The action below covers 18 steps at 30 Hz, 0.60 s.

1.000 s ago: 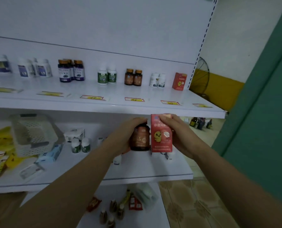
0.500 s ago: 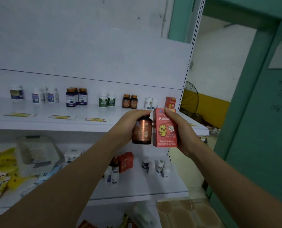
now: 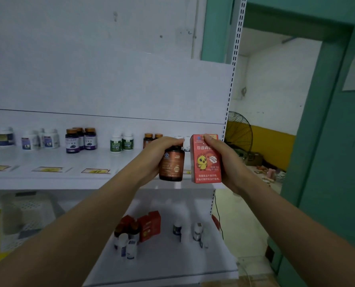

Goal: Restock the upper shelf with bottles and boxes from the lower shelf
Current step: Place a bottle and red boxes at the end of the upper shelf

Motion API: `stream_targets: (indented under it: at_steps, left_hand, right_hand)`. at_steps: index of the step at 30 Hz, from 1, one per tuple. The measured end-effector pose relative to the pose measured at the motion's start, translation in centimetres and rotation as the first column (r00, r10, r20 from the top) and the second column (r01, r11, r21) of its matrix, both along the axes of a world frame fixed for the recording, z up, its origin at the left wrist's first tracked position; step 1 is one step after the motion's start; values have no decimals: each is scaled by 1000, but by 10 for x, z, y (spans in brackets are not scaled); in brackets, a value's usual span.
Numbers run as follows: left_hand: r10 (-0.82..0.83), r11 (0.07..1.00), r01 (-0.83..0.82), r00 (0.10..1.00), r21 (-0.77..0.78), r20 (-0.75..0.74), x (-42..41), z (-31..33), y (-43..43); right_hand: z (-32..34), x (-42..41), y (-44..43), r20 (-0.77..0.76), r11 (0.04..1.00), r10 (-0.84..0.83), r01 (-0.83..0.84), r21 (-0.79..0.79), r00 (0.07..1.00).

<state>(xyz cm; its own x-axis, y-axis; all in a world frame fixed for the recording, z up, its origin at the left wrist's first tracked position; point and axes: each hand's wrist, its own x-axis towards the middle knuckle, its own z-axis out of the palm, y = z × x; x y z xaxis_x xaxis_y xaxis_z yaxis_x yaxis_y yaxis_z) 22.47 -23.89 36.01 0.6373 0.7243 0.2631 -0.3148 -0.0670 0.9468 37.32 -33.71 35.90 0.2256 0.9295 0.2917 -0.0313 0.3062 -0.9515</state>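
Both forearms extend forward and upward from the lower corners of the view, converging at the front edge of the upper shelf (image 3: pixel 73 179). The left hand (image 3: pixel 153 156) is wrapped around an amber bottle (image 3: pixel 171 164), fingers curled over its cap, holding it upright. The right hand (image 3: pixel 224 162) grips a red box (image 3: pixel 205 159) printed with a yellow chick, thumb on its top edge, also upright. Bottle and box stand side by side, just apart, in the air before the right end of the upper shelf.

Counts, upper shelf: three white jars at left; three dark purple-labelled bottles (image 3: pixel 80 139); two white green-labelled bottles (image 3: pixel 121 141); two amber bottles (image 3: pixel 152 137) partly hidden behind the left hand. Three yellow price labels (image 3: pixel 95 171) lie along the shelf front.

Lower shelf (image 3: pixel 162 257): a white perforated basket (image 3: pixel 25 216) at left; two red boxes (image 3: pixel 149 224); a cluster of small white bottles (image 3: pixel 126 245) before them, blurred, number uncertain; two further small bottles (image 3: pixel 188 230) to the right.
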Motion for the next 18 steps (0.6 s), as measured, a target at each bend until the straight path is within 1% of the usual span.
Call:
stream_targets:
  at_steps: [7, 13, 18]
  left_hand:
    - [27, 1000, -27, 999, 3, -32, 48, 3, 51]
    - [7, 998, -3, 998, 55, -70, 101, 3, 110]
    - [-12, 998, 19, 992, 60, -127, 140, 1, 157]
  right_hand:
    - [2, 57, 52, -16, 1000, -9, 9, -22, 1000]
    - [-3, 120, 110, 11, 988, -147, 148, -45, 989]
    - [-10, 171, 147, 21, 967, -237, 238, -85, 971]
